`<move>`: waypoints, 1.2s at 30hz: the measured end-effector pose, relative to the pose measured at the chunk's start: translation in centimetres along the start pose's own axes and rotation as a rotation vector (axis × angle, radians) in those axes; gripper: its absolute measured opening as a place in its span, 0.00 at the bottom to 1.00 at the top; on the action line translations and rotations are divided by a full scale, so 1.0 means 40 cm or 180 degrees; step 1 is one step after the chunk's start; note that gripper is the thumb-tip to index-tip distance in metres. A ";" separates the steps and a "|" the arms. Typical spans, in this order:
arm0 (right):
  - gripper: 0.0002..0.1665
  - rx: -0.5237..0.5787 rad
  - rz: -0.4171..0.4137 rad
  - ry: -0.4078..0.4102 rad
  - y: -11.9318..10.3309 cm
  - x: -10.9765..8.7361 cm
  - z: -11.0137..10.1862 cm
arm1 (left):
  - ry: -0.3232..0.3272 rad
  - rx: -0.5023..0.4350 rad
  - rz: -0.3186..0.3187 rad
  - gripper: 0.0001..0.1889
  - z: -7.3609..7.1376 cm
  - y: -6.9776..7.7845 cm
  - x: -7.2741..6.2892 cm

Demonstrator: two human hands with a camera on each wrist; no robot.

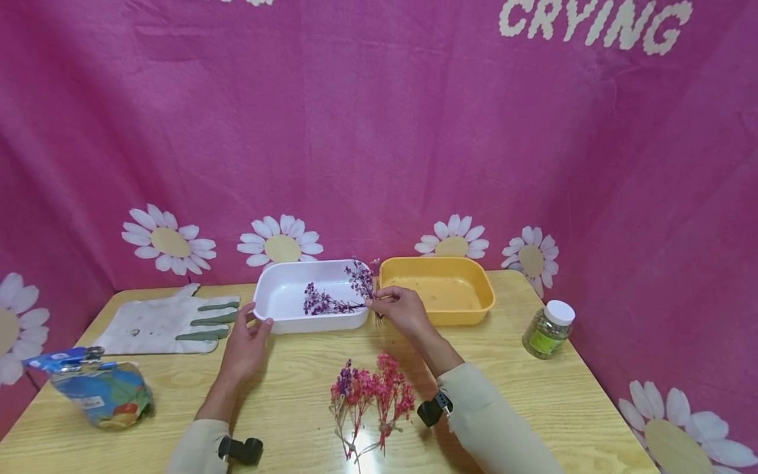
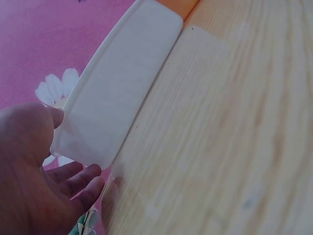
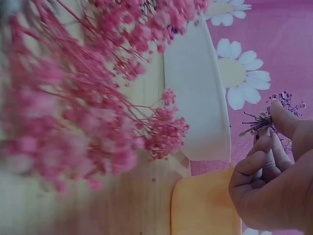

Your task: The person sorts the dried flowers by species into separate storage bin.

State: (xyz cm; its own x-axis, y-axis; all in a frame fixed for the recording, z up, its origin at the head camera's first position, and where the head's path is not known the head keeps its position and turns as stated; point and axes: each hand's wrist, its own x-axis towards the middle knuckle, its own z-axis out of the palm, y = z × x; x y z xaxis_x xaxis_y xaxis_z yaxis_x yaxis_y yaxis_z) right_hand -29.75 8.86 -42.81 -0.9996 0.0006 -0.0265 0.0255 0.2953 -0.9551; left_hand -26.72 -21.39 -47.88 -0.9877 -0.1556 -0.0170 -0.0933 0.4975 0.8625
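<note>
On the tabletop (image 1: pixel 284 395), a blue pouch (image 1: pixel 101 392) stands near a glove (image 1: pixel 154 322). The left hand (image 1: pixel 245 349) grips the left corner of a white tub (image 1: pixel 314 324); purple sprigs (image 1: pixel 327 303) spread over its right part, stems pinched by the right hand (image 1: pixel 405 313). Pink sprigs (image 1: pixel 385 388) lie nearer. Rightward sit a yellow tub (image 1: pixel 456 318) and a jar (image 1: pixel 547 332).

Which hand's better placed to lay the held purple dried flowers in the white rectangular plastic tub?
Likely right: the right hand pinches the purple dried flowers by their stems at the right end of the white tub; the left hand, at its left end, holds none.
</note>
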 end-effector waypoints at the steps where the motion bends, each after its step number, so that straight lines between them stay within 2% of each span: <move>1: 0.16 -0.0038 0.0026 0.0011 -0.005 0.008 0.003 | 0.0007 -0.0005 0.0008 0.33 -0.001 -0.001 0.001; 6: 0.18 -0.0172 0.0148 0.0048 -0.028 0.043 0.023 | 0.0030 -0.0051 0.0018 0.32 -0.003 -0.004 0.001; 14: 0.18 -0.0622 0.0179 0.0166 -0.066 0.067 0.050 | 0.0045 -0.0082 -0.0009 0.32 -0.003 0.001 -0.001; 22: 0.21 -0.0743 0.0364 0.0185 -0.072 0.098 0.073 | 0.0048 -0.0090 -0.0017 0.32 0.000 0.002 -0.001; 28: 0.20 -0.0717 0.0498 0.0121 -0.064 0.108 0.079 | 0.0021 -0.0095 -0.0025 0.32 0.007 -0.002 -0.001; 36: 0.15 -0.0384 0.0275 0.0071 -0.056 0.094 0.071 | 0.0054 -0.0056 -0.0055 0.32 0.002 0.005 -0.001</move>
State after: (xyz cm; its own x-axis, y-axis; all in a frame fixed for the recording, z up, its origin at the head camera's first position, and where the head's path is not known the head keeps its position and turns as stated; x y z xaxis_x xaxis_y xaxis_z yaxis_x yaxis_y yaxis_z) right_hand -33.55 5.48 -41.63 -0.9937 0.0516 -0.0992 0.1117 0.4057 -0.9071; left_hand -26.72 -21.22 -47.74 -0.9837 -0.1785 -0.0237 -0.1080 0.4796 0.8708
